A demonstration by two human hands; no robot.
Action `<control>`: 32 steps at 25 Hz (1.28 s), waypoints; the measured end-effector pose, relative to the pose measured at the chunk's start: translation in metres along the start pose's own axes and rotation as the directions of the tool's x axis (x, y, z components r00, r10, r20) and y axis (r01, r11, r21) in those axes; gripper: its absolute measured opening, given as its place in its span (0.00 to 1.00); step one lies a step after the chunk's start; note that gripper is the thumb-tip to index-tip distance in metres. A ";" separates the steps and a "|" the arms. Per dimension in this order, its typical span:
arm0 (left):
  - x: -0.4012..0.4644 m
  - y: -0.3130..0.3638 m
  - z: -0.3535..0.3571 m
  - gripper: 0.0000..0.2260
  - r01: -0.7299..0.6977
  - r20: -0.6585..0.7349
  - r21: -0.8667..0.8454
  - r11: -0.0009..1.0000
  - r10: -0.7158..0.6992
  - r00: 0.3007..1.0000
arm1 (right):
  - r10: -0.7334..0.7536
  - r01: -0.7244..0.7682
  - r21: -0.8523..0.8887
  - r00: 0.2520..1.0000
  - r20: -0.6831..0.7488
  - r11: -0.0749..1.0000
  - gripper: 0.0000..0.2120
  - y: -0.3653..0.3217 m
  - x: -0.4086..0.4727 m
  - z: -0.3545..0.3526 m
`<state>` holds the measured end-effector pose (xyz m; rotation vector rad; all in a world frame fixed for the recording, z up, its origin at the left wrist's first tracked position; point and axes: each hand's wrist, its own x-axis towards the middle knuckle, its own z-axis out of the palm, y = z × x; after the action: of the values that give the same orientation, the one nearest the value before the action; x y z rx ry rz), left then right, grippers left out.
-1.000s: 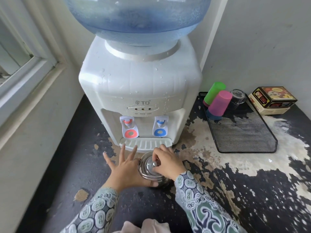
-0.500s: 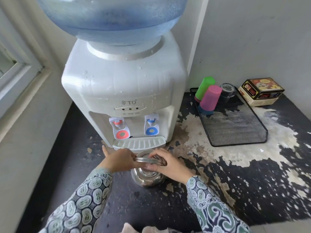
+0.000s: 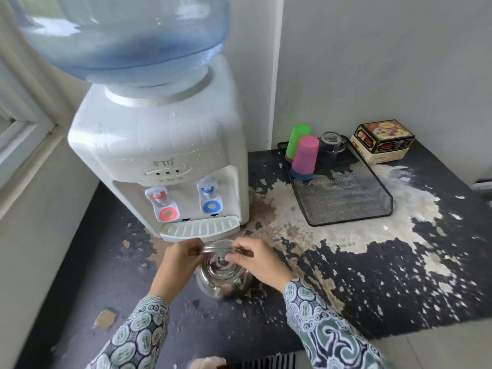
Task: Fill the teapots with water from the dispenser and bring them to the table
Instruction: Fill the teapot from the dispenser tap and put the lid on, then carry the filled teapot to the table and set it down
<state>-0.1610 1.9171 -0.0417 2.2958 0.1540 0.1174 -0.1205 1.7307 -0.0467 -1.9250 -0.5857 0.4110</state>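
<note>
Teapot gripped by its handle, both hands

Steel teapot stands on the worn black counter, just before the dispenser drip tray. Left hand and right hand curl their fingers around its raised handle.

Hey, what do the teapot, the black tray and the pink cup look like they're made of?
Teapot: apparently polished steel, judging by its mirror-like reflections. Tray: black wire mesh, likely coated metal, since the counter shows through the weave. Pink cup: probably plastic, opaque with a soft even sheen.
</note>
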 end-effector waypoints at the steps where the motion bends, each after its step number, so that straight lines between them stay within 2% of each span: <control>1: -0.004 0.009 0.004 0.17 -0.005 0.006 -0.013 1.000 0.005 1.000 | -0.012 0.012 -0.003 1.000 0.003 1.000 0.09 -0.002 -0.008 -0.009; 4: -0.025 0.054 0.025 0.18 -0.065 0.053 -0.045 0.997 0.067 0.996 | -0.055 0.055 0.018 0.998 -0.006 0.998 0.03 -0.002 -0.049 -0.046; 10: -0.084 0.163 0.103 0.15 -0.215 0.184 -0.084 0.973 0.227 0.956 | -0.043 0.044 0.012 0.999 -0.021 0.999 0.09 0.015 -0.176 -0.143; 14: -0.122 0.230 0.173 0.14 -0.340 0.267 -0.115 0.933 0.359 0.894 | -0.007 0.007 0.003 0.994 -0.112 1.000 0.06 0.036 -0.274 -0.208; 18: -0.160 0.300 0.238 0.11 -0.274 0.426 -0.346 0.897 0.410 0.807 | 0.040 -0.043 -0.006 0.965 -0.260 0.999 0.08 0.059 -0.372 -0.264; 22: -0.185 0.367 0.299 0.08 -0.275 0.516 -0.466 0.841 0.511 0.687 | 0.080 -0.092 -0.006 0.900 -0.428 0.996 0.09 0.076 -0.456 -0.311; 27: -0.205 0.456 0.381 0.11 -0.286 0.494 -0.572 0.769 0.601 0.628 | 0.082 -0.105 -0.011 0.836 -0.543 0.994 0.07 0.086 -0.544 -0.386; 32: -0.218 0.553 0.461 0.11 -0.289 0.465 -0.644 0.708 0.662 0.588 | 0.059 -0.085 -0.009 0.768 -0.638 0.996 0.06 0.100 -0.621 -0.471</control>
<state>-0.2743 1.1793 0.0567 1.6358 -0.8369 -0.3647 -0.3611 0.9911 0.0668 -1.9685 -0.0629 -0.2260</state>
